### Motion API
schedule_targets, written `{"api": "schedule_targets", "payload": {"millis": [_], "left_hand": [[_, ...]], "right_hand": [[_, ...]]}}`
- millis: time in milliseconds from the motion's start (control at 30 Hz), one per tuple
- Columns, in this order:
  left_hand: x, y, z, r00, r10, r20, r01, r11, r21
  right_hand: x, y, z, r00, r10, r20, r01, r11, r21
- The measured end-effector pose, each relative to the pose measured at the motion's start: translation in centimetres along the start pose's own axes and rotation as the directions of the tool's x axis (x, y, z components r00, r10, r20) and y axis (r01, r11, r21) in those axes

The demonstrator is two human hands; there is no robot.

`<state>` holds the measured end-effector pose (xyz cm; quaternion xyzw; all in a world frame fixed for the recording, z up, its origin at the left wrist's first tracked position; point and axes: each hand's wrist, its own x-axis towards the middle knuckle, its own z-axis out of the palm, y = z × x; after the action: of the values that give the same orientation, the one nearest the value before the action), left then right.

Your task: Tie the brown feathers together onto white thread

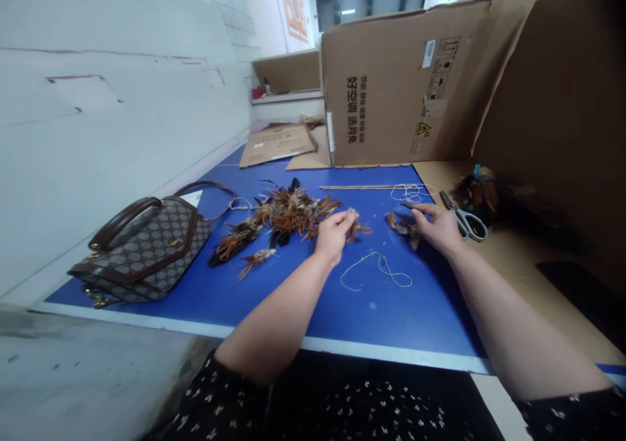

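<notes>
My left hand point(333, 235) is closed in a pinch on a small tuft of brown feathers point(360, 229), whose tips stick out to the right. My right hand point(440, 228) is closed too, thumb and finger together on what looks like a dark feather point(407, 205). Just below those fingers lie some loose brown feathers point(403, 227). A large heap of brown and black feathers point(288, 211) spreads left of my left hand, with one small bunch point(257, 258) apart from it. Grey-handled scissors point(473, 226) lie beside my right hand, partly covered by it.
A pale thread point(376, 255) curls on the blue table point(313, 317) near me; tangled white thread point(411, 192) lies by a thin stick point(362, 187). A patterned handbag point(156, 248) stands left. Cardboard boxes point(396, 95) wall the back and right, with dark feathers point(484, 196) at right.
</notes>
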<state>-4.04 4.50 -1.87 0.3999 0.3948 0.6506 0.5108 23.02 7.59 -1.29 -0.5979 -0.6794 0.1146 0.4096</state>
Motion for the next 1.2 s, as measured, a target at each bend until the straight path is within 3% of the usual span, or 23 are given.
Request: {"api": "schedule_targets", "payload": {"millis": [67,133,233,433,633,1200], "left_hand": [[-0.2,-0.1,0.2,1.0,0.001,0.018,-0.001,1.0,0.01],[-0.6,-0.2,0.4,1.0,-0.007,0.028,0.007,1.0,0.009],[-1.4,-0.4,1.0,0.997,-0.068,0.041,0.069,0.997,-0.018],[-2.5,-0.8,1.9,0.985,-0.16,0.07,0.166,0.982,-0.085],[-3.0,-0.5,2.1,0.983,-0.127,0.133,0.143,0.983,-0.119],[-3.0,-0.4,2.4,0.989,-0.098,0.112,0.122,0.964,-0.236]], "right_hand": [[-0.6,-1.3,0.4,0.998,0.057,-0.038,-0.044,0.957,0.288],[-1.4,-2.6,1.0,0.993,0.118,0.004,-0.104,0.857,0.504],[-2.5,-4.3,2.1,0.988,0.15,0.034,-0.135,0.746,0.652],[-3.6,-6.3,2.9,0.992,0.127,0.015,-0.101,0.7,0.707],[-4.3,-7.5,3.2,0.992,0.117,0.052,-0.116,0.656,0.746],[-4.8,-7.1,4.5,0.991,0.053,0.121,-0.128,0.623,0.771]]}}
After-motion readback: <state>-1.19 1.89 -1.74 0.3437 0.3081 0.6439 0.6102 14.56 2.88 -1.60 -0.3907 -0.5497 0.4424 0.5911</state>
